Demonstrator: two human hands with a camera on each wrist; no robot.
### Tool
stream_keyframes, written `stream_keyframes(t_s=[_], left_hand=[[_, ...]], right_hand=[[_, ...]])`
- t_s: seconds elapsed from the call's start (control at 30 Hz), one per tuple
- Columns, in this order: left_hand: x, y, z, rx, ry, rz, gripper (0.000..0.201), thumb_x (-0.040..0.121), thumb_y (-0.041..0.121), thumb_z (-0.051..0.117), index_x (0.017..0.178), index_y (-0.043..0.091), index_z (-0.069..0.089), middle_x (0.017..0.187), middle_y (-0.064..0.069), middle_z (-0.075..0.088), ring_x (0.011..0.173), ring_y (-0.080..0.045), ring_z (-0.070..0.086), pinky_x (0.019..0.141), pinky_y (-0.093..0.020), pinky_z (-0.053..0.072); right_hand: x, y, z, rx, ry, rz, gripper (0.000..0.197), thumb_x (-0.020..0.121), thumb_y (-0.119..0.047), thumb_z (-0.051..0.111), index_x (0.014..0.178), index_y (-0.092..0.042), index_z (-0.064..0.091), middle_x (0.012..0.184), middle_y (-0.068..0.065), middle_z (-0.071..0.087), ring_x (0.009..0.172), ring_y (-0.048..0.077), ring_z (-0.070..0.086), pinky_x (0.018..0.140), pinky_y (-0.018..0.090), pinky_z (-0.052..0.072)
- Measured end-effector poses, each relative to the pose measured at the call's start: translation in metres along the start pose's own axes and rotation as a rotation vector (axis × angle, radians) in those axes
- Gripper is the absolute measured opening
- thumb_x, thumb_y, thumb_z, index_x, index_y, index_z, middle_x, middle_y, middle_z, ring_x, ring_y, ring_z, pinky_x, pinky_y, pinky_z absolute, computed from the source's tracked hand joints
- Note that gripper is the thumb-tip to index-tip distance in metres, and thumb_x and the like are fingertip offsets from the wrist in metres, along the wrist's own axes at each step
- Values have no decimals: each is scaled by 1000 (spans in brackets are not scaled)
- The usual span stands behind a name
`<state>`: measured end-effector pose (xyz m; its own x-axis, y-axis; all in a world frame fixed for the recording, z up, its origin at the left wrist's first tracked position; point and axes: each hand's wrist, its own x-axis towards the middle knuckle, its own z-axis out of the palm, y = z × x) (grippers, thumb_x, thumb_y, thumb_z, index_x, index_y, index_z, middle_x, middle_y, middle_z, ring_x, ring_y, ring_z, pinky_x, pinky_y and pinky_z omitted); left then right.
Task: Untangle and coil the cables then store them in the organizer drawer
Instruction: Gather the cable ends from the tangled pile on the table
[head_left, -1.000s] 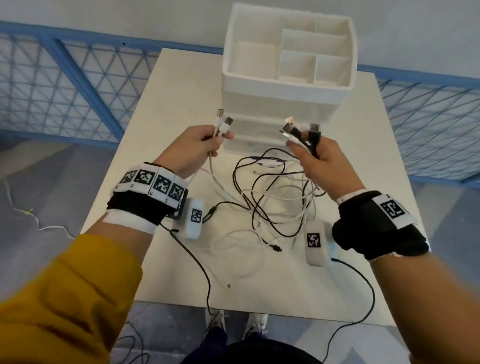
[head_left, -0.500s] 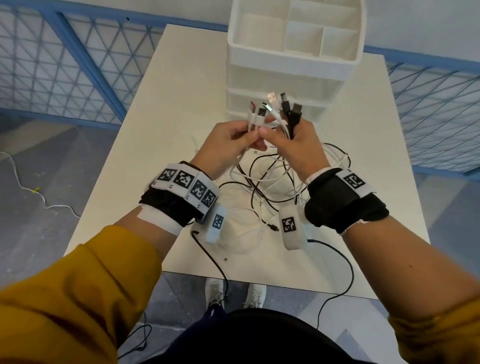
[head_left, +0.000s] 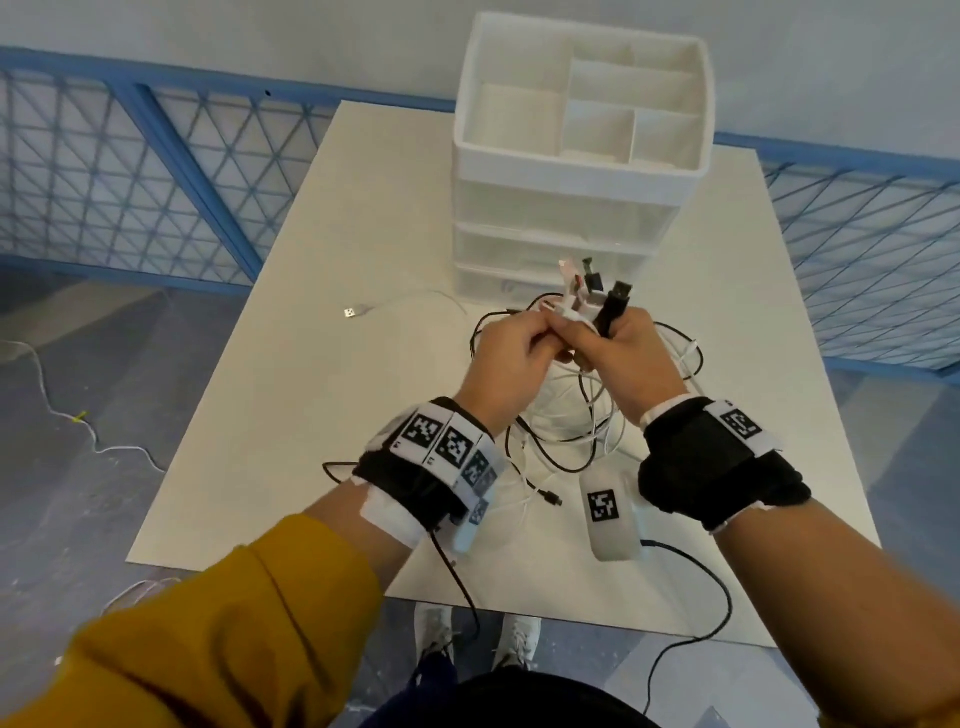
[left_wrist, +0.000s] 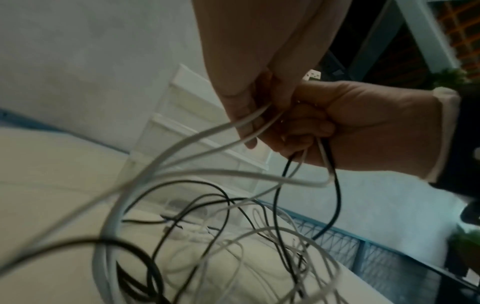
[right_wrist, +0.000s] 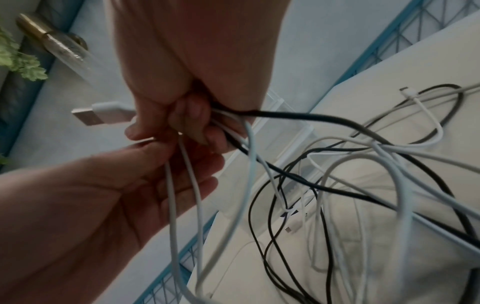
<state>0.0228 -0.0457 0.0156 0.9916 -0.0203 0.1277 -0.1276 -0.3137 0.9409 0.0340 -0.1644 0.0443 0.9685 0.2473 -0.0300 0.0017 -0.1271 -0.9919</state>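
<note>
White worktop (head_left: 332, 395), organizer (head_left: 576, 156) at twelve o'clock, cables (head_left: 582, 415) heaped at centre.
Light, limp, snag-prone cables: best held by the stiff plugs (head_left: 597, 296). Right hand (head_left: 623, 358) clenches that bundle; left hand (head_left: 509, 364) pinches white leads beside it.

Flat white rectangular table (head_left: 363, 218) stood on a grey floor (head_left: 78, 364). At its far edge sat a white plastic drawer organizer (head_left: 561, 208), open compartmented tray on top, translucent drawers stacked below. Just in front of it, a tangle of thin black and white cables (head_left: 571, 431) lay partly on the tabletop. One white cable end with a USB plug (head_left: 357, 312) lay apart, left of the organizer. A thin white cord (head_left: 62, 415) trailed across the floor, left of the table.
</note>
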Motion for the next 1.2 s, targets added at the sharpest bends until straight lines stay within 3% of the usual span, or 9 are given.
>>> stream_keyframes(t_s=[0.17, 0.33, 0.47, 0.6, 0.77, 0.9, 1.0, 1.1, 1.2], left_hand=[[-4, -5, 11, -32, -26, 15, 11, 89, 4, 54, 89, 0, 65, 81, -6, 67, 72, -14, 65, 69, -16, 49], [-6, -11, 11, -16, -20, 75, 14, 89, 7, 55, 92, 0, 67, 74, 4, 52, 64, -4, 55, 66, -11, 42], [-4, -19, 11, -81, -36, 69, 22, 85, 13, 53, 93, -4, 66, 91, -10, 57, 85, -20, 57, 81, -30, 47], [0, -21, 2, -200, -144, -28, 29, 78, 12, 61, 102, -2, 66, 103, -22, 60, 99, -30, 60, 96, -40, 47], [21, -28, -35, -344, -15, -187, 37, 83, 1, 63, 119, -2, 57, 115, -19, 63, 95, -11, 61, 86, -13, 48], [56, -81, -76, 46, 157, -284, 26, 87, 9, 61, 112, 4, 63, 118, -17, 62, 103, -23, 61, 91, -22, 43], [76, -131, -108, 544, 75, -436, 40, 88, 12, 57, 126, 1, 52, 135, -19, 45, 121, -35, 46, 99, -36, 37], [78, -157, -123, 925, -11, -627, 46, 89, 21, 53, 130, 4, 41, 137, -17, 39, 122, -37, 40, 94, -45, 40], [74, -164, -120, 1045, -44, -557, 30, 93, 20, 47, 118, 2, 49, 125, -19, 44, 115, -37, 41, 89, -46, 41]], right_hand=[[1, 4, -8, -63, 44, 41, 27, 91, -16, 55, 64, -12, 55, 40, -13, 50, 40, 1, 42, 46, 11, 35], [2, 7, -13, -58, 15, 67, 28, 94, -25, 48, 69, -13, 54, 44, -11, 39, 43, 5, 34, 48, 14, 33], [8, 8, -17, -112, -75, 56, 19, 91, -25, 53, 79, -23, 67, 53, -2, 41, 51, 12, 36, 55, 26, 35], [14, 7, -15, -87, -32, 113, 26, 90, -24, 55, 69, -22, 69, 53, 3, 39, 49, 13, 35, 54, 26, 32], [18, 4, -17, 84, -9, 161, 18, 91, -13, 53, 80, -8, 67, 56, -1, 48, 49, 8, 33, 51, 22, 29], [19, 2, -23, 40, -72, 164, 15, 92, -13, 49, 89, -8, 62, 62, -16, 64, 56, 5, 39, 53, 15, 34], [20, 3, -26, -131, -132, 98, 28, 95, -23, 43, 79, -17, 64, 71, -16, 64, 65, 6, 45, 63, 18, 37], [20, 6, -25, -191, -130, 96, 36, 97, -30, 38, 72, -22, 63, 80, -10, 68, 88, 2, 61, 88, 29, 41], [21, 7, -23, -79, -121, 137, 35, 97, -30, 36, 76, -11, 57, 76, -1, 69, 89, 13, 68, 99, 33, 42]])
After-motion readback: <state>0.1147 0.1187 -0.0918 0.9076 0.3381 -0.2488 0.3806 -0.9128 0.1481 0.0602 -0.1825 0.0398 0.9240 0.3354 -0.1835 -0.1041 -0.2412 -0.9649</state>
